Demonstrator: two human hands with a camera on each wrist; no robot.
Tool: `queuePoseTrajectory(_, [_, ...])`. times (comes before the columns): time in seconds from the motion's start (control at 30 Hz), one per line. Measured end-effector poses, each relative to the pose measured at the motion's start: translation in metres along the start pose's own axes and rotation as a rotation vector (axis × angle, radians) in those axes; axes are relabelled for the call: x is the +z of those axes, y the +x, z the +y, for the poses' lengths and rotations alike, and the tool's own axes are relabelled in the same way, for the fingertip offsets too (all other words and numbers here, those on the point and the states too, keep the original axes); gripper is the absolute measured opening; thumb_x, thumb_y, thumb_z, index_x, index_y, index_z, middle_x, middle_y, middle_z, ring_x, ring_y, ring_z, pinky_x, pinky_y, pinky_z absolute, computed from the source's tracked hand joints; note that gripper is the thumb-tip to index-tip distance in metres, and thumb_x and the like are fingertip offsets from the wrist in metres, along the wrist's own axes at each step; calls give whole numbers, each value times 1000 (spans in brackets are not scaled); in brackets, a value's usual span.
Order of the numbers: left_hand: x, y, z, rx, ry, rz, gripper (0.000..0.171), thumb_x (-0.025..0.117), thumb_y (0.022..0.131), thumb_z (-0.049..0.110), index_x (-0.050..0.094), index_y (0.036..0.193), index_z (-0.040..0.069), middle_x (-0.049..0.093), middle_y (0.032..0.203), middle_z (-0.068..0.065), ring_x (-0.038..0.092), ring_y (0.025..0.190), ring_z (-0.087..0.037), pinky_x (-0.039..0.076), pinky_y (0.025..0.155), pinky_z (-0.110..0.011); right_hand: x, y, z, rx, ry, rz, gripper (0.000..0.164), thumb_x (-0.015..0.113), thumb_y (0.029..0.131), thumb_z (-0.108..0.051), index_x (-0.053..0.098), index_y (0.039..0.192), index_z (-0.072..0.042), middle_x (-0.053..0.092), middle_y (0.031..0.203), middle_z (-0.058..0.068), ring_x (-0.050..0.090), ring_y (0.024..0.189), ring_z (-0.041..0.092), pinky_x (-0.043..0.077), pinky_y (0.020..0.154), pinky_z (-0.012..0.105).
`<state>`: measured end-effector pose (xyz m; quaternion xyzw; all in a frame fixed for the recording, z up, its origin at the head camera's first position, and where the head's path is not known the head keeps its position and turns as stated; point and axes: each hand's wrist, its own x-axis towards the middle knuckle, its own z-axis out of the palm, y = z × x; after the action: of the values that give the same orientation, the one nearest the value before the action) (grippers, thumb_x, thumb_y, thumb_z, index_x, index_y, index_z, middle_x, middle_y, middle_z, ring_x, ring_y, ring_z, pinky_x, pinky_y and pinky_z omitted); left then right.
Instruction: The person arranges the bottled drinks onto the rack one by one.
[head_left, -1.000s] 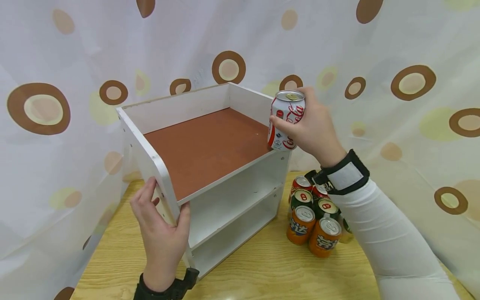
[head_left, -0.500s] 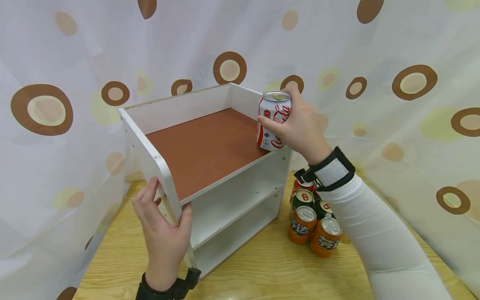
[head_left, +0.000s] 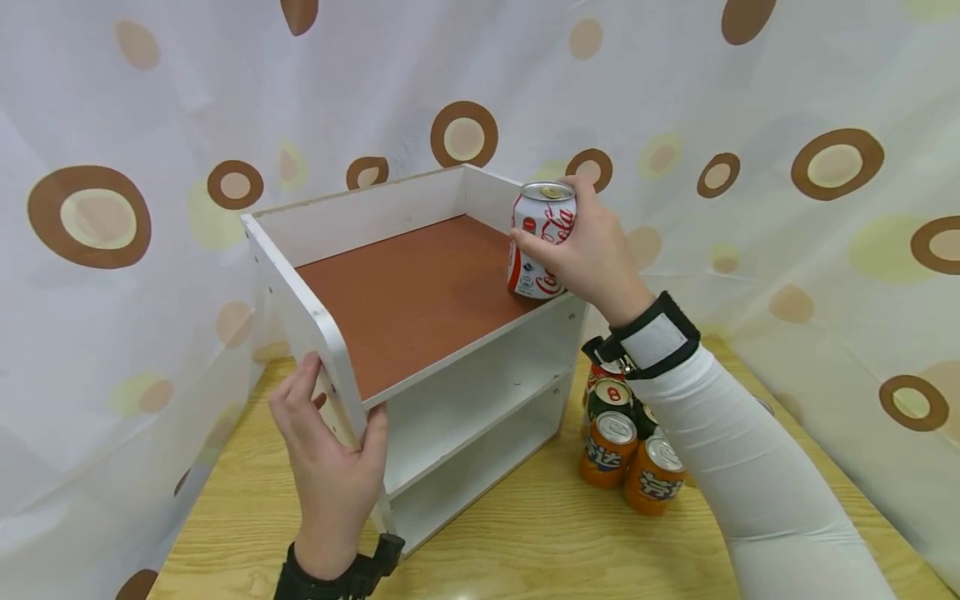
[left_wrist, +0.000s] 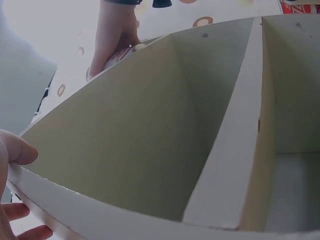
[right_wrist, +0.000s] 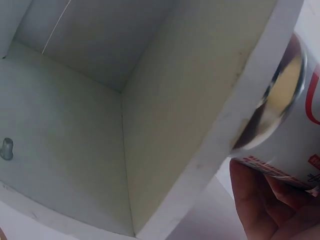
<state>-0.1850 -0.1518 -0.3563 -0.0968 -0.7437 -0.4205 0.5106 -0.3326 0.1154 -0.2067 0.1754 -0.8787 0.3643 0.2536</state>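
While the right hand [head_left: 603,250] grips the white Coca-Cola can [head_left: 544,220] right of centre in the head view, its thumb crosses the front and its fingers curl round the far side. The can stands nearly upright at the front right corner of the shelf unit [head_left: 457,392]'s brown top [head_left: 420,283]; whether its base bears fully there is hard to tell. It should handle as a smooth, thin-walled metal cylinder, slippery if damp and easily dented by a hard squeeze; its weight cannot be judged by eye. The best hold seems to be round the middle of the body, off the rim. At lower left, the left hand [head_left: 330,467] pinches the side panel [head_left: 288,283] between thumb and fingers, a stiff edge that likely suits a firm grip. At lower right, orange Fanta cans [head_left: 606,454] stand on the counter [head_left: 525,542].
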Motion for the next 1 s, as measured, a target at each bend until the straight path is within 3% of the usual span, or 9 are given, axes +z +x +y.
queuePoseTrajectory(0.4, [2, 1, 1, 15, 3, 12, 75, 67, 83, 11, 36, 151, 3, 41, 134, -28, 41, 133, -34, 40, 94, -45, 5, 2, 0, 5, 37, -22, 82, 78, 87, -48, 38, 148, -10, 67, 115, 14, 68, 91, 27, 59, 77, 44])
queuePoseTrajectory(0.6, [1, 0, 0, 8, 4, 5, 75, 68, 83, 10, 36, 151, 3, 40, 135, -28, 41, 133, -34, 40, 94, -45, 5, -6, 1, -9, 48, -39, 98, 84, 83, -46, 24, 155, -16, 64, 124, 16, 68, 101, 29, 58, 84, 46])
queuePoseTrajectory(0.73, [0, 0, 0, 5, 5, 1, 75, 68, 83, 10, 35, 151, 3, 40, 134, -29, 41, 134, -34, 40, 94, -45, 4, -16, 3, -25, 92, -44, 108, 86, 83, -39, 13, 159, -16, 53, 139, 18, 62, 117, 30, 56, 95, 48])
queuePoseTrajectory(0.83, [0, 1, 0, 0, 8, -1, 75, 67, 84, 10, 35, 151, 3, 40, 134, -29, 41, 134, -34, 40, 94, -46, 4, -22, 5, -16, 130, -37, 104, 84, 86, -35, 14, 159, -13, 46, 143, 18, 58, 120, 29, 56, 96, 48])
queuePoseTrajectory(1.0, [-2, 0, -1, -11, 18, -7, 76, 68, 84, 10, 34, 152, 3, 39, 134, -30, 41, 135, -35, 41, 95, -46, 8, -27, 10, 25, 167, -32, 89, 80, 89, -36, 27, 155, -8, 52, 135, 17, 59, 113, 29, 54, 95, 46])
